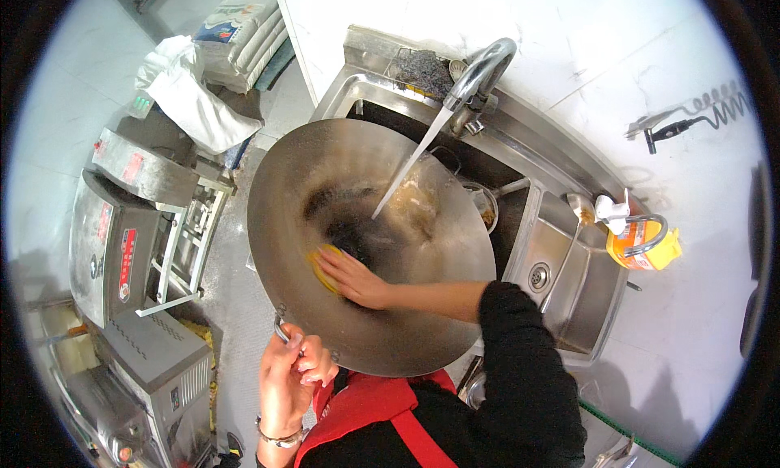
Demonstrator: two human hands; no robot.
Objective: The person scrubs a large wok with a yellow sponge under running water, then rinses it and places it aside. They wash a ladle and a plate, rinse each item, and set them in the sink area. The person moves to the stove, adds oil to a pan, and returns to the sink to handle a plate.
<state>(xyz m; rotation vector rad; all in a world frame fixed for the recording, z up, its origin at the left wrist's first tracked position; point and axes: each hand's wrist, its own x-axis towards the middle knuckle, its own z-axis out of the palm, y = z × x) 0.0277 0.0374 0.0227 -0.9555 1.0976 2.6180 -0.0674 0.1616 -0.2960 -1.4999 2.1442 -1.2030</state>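
Observation:
A large metal wok (445, 248) is tilted over the stainless steel sink (341, 93), its inside facing up at me. My left hand (298, 361) grips the wok's loop handle (281, 329) at the near rim. Under the fingers of my right hand (359, 279) is a yellow scrubbing pad (322, 267), pressed on the wok's inner wall. Dark stains and brownish wet patches mark the wok's middle. A stream of water (414, 157) runs from the chrome faucet (487, 72) into it. The wok hides much of the sink basin.
A steel wool scourer (420, 69) lies in a wire rack behind the sink. A small side basin (585, 322) holds a long-handled ladle (579, 209). Beside it stands a yellow-orange pump bottle (640, 242). Metal machines (152, 242) and stacked sacks (241, 41) stand to the left.

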